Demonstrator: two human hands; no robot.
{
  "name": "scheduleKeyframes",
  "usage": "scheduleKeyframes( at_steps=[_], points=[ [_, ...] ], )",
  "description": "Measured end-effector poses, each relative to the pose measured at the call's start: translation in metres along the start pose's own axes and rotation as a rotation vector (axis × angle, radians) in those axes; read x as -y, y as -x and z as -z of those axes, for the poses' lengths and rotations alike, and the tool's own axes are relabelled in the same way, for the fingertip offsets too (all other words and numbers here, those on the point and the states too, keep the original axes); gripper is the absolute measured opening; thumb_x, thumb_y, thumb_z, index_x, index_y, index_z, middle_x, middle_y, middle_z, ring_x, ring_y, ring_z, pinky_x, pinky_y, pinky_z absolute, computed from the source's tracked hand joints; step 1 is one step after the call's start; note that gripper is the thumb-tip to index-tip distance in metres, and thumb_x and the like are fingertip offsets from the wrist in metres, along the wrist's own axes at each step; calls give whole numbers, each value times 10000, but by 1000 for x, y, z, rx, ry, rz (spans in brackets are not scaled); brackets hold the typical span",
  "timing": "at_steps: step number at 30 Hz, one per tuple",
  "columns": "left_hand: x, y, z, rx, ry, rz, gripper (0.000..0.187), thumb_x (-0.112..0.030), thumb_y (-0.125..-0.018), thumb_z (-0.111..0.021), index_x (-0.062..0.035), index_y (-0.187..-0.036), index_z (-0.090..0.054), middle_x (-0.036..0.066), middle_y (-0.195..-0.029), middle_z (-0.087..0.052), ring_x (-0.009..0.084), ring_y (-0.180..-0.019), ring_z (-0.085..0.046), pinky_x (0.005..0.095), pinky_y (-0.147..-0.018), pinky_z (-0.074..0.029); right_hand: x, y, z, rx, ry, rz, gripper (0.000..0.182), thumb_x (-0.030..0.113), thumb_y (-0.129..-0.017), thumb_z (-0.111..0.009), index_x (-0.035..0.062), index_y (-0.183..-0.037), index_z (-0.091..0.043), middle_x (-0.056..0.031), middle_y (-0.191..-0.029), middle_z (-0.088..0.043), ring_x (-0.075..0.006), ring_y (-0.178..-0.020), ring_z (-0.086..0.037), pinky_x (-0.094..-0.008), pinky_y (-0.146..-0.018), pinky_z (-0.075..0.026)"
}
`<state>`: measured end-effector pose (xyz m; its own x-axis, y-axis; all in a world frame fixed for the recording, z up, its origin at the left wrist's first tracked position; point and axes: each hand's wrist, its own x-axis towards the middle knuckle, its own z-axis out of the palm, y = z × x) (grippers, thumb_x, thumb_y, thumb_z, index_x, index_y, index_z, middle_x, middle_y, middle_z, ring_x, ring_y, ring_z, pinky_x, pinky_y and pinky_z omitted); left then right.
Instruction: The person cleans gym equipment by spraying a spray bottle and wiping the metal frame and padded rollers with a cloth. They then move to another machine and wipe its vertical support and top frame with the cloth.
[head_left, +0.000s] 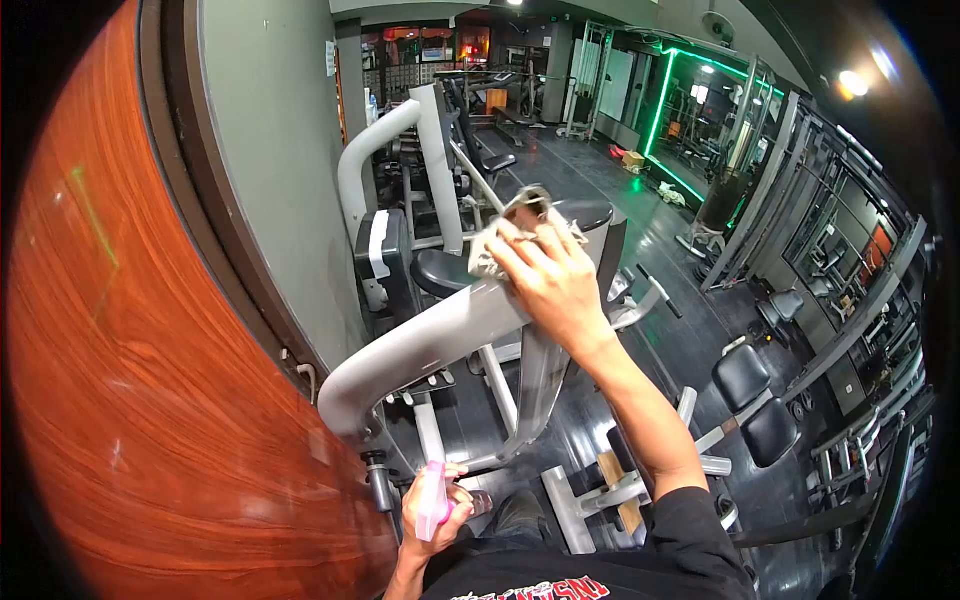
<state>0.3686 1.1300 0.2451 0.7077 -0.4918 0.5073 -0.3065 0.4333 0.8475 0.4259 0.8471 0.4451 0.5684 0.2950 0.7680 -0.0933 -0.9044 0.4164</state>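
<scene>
My right hand (553,275) is closed around a crumpled greyish-beige cloth (487,254). It presses the cloth against the upper end of a thick silver-grey tube (425,340), part of a gym machine's frame. Lower down, near my body, my left hand (425,515) grips a pink spray bottle (432,500). The fingers wrap round the bottle and hide part of it. Behind the cloth, a black padded seat (440,272) belongs to the equipment further back.
A glossy reddish-brown wooden panel (150,350) and a grey wall (260,170) stand close on my left. At right is a bench with black pads (742,374). More machines and a green-lit mirror (700,130) line the far side. Dark flooring (590,210) runs between them.
</scene>
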Motion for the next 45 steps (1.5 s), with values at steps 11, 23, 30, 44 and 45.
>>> scheduleKeyframes(
  at_steps=[11,23,30,44,45],
  points=[
    [-5,19,28,-74,-61,57,433,-56,-879,-719,47,-1237,-500,242,-1128,-611,206,-709,-686,316,-642,-570,29,5,-7,78,-267,-122,388,146,-735,-718,50,-1107,-669,-113,-1050,-665,-285,-1108,-599,-395,-1027,-454],
    [-22,58,54,-320,-177,101,368,-62,-878,-695,68,-1181,-530,163,-1074,-667,148,-689,-678,276,-625,-554,67,1,-28,143,-225,-105,424,211,-747,-759,120,-1142,-632,-110,-1123,-613,-275,-1119,-567,-499,-1087,-352],
    [-23,80,62,-356,-243,27,447,-182,-924,-692,7,-1229,-425,213,-1214,-502,166,-702,-642,342,-706,-552,178,-8,-75,180,-430,119,404,232,-734,-726,134,-1119,-653,-104,-1031,-603,-277,-1033,-582,-522,-1009,-379],
    [-43,140,62,-662,-392,137,396,-162,-922,-668,22,-1174,-424,234,-1029,-605,179,-666,-640,333,-699,-549,379,14,-149,601,41,658,353,293,-942,-508,88,-1203,-628,-180,-1202,-584,-372,-1153,-525,-585,-954,-381],
    [-43,143,62,-675,-398,146,396,-162,-922,-668,22,-1174,-424,234,-1029,-605,179,-666,-640,333,-699,-549,385,17,-152,614,74,713,368,302,-946,-502,83,-1212,-632,-179,-1201,-588,-378,-1159,-527,-594,-957,-382]
  ],
)
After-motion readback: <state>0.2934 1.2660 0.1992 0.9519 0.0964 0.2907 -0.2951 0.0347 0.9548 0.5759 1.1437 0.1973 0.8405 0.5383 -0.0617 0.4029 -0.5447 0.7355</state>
